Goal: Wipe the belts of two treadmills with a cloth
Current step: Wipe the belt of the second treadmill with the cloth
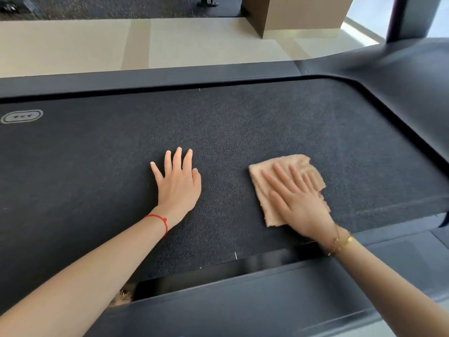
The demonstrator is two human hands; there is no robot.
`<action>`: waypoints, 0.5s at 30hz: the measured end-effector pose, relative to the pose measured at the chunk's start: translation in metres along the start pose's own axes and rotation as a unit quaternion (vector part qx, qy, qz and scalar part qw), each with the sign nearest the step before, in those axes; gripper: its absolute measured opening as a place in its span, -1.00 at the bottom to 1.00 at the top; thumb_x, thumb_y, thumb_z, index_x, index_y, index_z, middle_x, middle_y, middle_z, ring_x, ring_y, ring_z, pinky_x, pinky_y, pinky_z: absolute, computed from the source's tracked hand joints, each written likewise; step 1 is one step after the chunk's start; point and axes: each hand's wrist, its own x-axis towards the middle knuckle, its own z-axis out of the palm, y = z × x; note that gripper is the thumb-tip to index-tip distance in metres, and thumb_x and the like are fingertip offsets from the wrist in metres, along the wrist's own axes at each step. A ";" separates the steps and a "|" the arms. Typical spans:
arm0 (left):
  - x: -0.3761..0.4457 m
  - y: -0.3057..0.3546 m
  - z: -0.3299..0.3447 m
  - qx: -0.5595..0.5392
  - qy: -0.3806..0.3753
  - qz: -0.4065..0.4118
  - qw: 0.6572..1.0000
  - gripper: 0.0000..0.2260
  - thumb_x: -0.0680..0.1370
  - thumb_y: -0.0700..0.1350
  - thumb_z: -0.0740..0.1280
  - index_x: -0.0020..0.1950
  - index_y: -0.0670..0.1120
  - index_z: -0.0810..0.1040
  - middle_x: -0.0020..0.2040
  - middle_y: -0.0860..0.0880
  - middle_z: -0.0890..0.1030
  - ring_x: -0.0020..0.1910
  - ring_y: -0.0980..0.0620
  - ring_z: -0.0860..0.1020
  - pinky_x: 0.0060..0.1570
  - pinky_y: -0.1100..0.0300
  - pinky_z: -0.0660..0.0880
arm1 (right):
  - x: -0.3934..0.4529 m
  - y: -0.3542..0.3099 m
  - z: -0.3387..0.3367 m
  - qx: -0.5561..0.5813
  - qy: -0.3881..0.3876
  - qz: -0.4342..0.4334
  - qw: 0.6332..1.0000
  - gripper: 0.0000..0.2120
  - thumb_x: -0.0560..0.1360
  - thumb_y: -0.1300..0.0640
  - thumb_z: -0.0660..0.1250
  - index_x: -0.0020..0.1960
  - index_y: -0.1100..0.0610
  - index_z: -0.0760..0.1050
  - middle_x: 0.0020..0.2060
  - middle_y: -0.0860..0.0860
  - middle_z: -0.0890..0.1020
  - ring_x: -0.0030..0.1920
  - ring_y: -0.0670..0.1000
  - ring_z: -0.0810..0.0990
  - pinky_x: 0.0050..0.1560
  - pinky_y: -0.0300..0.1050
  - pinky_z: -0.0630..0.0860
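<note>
Pressing flat, the right hand point(301, 203) keeps its fingers point(283, 176) straight on a tan cloth point(264, 207) — the cloth lies on the dark belt point(218, 132), toward its right end. The left hand point(178, 183) rests on the bare belt beside it, fingers spread wide, holding nothing. A red string point(159, 218) circles the left wrist — a gold bracelet point(341, 240) the right. Dark rails point(145, 79) edge the belt, with pale floor point(97, 45) beyond.

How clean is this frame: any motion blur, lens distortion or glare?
Head view: the right hand is motion-smeared on the tan terry cloth; the left hand is sharp on the black textured treadmill belt; wide-angle bowing curves the dark side rail; bright daylight washes out the top right.
</note>
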 end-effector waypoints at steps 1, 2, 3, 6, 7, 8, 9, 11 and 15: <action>0.004 0.003 0.000 -0.005 0.000 0.001 1.000 -0.50 0.68 0.01 0.01 0.62 0.00 0.03 0.62 -0.05 0.04 0.60 -0.10 -0.06 0.50 -0.33 -0.12 | 0.009 0.011 -0.002 0.000 0.006 0.049 0.999 -0.52 0.67 -0.16 -0.08 0.57 -0.24 -0.03 0.60 -0.16 -0.06 0.60 0.10 -0.14 0.56 0.13 -0.18; 0.007 0.006 0.000 -0.010 -0.001 0.002 1.000 -0.50 0.68 0.00 0.02 0.62 -0.01 0.04 0.62 -0.05 0.05 0.60 -0.11 -0.06 0.49 -0.33 -0.12 | 0.018 0.018 -0.005 0.001 0.009 0.094 0.996 -0.52 0.67 -0.14 -0.06 0.58 -0.24 -0.04 0.60 -0.14 -0.06 0.60 0.12 -0.15 0.56 0.15 -0.18; 0.010 0.010 0.001 -0.015 -0.003 0.003 1.000 -0.50 0.68 0.00 0.02 0.62 -0.01 0.05 0.62 -0.05 0.05 0.60 -0.11 -0.05 0.49 -0.33 -0.12 | 0.027 0.021 -0.007 0.003 0.011 0.129 0.992 -0.51 0.68 -0.13 -0.06 0.58 -0.24 -0.05 0.61 -0.13 -0.06 0.60 0.13 -0.16 0.55 0.17 -0.19; 0.016 0.019 0.002 -0.023 -0.010 0.005 1.000 -0.50 0.68 0.00 0.03 0.62 -0.01 0.04 0.62 -0.06 0.05 0.60 -0.12 -0.05 0.48 -0.35 -0.12 | 0.042 0.009 -0.007 0.001 0.001 0.132 0.991 -0.51 0.68 -0.13 -0.10 0.59 -0.23 -0.09 0.61 -0.12 -0.09 0.59 0.15 -0.21 0.55 0.19 -0.23; 0.018 0.022 0.002 -0.026 -0.014 0.005 1.000 -0.50 0.68 0.00 0.03 0.62 -0.01 0.03 0.62 -0.06 0.04 0.60 -0.12 -0.06 0.48 -0.36 -0.12 | 0.040 0.002 -0.006 -0.001 -0.008 0.103 0.995 -0.51 0.68 -0.13 -0.10 0.59 -0.22 -0.11 0.61 -0.13 -0.10 0.59 0.14 -0.23 0.55 0.18 -0.24; 0.019 0.024 0.003 -0.027 -0.016 0.004 0.999 -0.50 0.68 0.00 0.03 0.62 -0.01 0.03 0.62 -0.05 0.04 0.60 -0.12 -0.07 0.47 -0.37 -0.13 | 0.035 -0.007 -0.004 -0.002 -0.016 0.070 0.997 -0.50 0.68 -0.13 -0.10 0.59 -0.23 -0.11 0.60 -0.15 -0.10 0.59 0.13 -0.24 0.55 0.17 -0.25; 0.021 0.026 0.003 -0.026 -0.018 0.004 0.999 -0.49 0.68 0.00 0.03 0.62 -0.01 0.03 0.63 -0.06 0.03 0.60 -0.12 -0.07 0.47 -0.37 -0.14 | 0.028 -0.015 -0.003 -0.004 -0.022 0.036 0.999 -0.50 0.68 -0.14 -0.10 0.59 -0.24 -0.11 0.60 -0.17 -0.11 0.59 0.11 -0.24 0.55 0.15 -0.25; 0.024 0.029 0.004 -0.021 -0.018 0.004 1.000 -0.49 0.68 0.00 0.03 0.62 -0.01 0.03 0.63 -0.06 0.03 0.60 -0.12 -0.08 0.46 -0.38 -0.14 | 0.012 -0.029 0.000 -0.013 -0.027 -0.024 0.999 -0.50 0.68 -0.15 -0.10 0.59 -0.24 -0.10 0.59 -0.21 -0.11 0.59 0.10 -0.24 0.56 0.13 -0.24; 0.036 0.032 0.007 -0.016 -0.005 -0.007 1.000 -0.49 0.68 0.00 0.02 0.62 -0.02 0.03 0.63 -0.06 0.02 0.60 -0.13 -0.08 0.46 -0.39 -0.15 | -0.001 -0.027 0.000 -0.019 -0.022 -0.072 0.997 -0.51 0.66 -0.20 -0.16 0.58 -0.27 -0.10 0.59 -0.23 -0.09 0.59 0.01 -0.23 0.57 0.04 -0.23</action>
